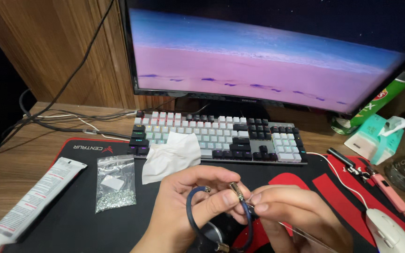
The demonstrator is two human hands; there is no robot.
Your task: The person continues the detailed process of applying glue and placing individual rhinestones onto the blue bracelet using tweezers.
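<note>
On the left edge of the black desk mat (71, 206) lies a long white tube (33, 199) with small print on it, its tip pointing to the near left corner. Just beside the tube is a small clear plastic bag (114, 182) with a zip top, holding many tiny shiny stones and a white slip. A crumpled white tissue (170, 155) rests at the front edge of the keyboard (221, 136), partly on its keys. At the far right corner of the tabletop (19, 164), near the monitor (268, 51), stand a green can (373, 105) with a red sign and a pale green box (376, 138). A white mouse (390, 229) sits on the red part of the mat at the right edge.

Near the front edge, the left hand (183, 211) and the right hand (291, 211) meet over the mat. Between them is a dark blue cord bracelet (195, 215) bent in a loop, with metal ends. The left thumb and forefinger are pinching the cord near one metal end; the other end sticks up free near the left fingertips. The right fingers are pressed together around a thin dark tool, its tip touching the metal end.
</note>
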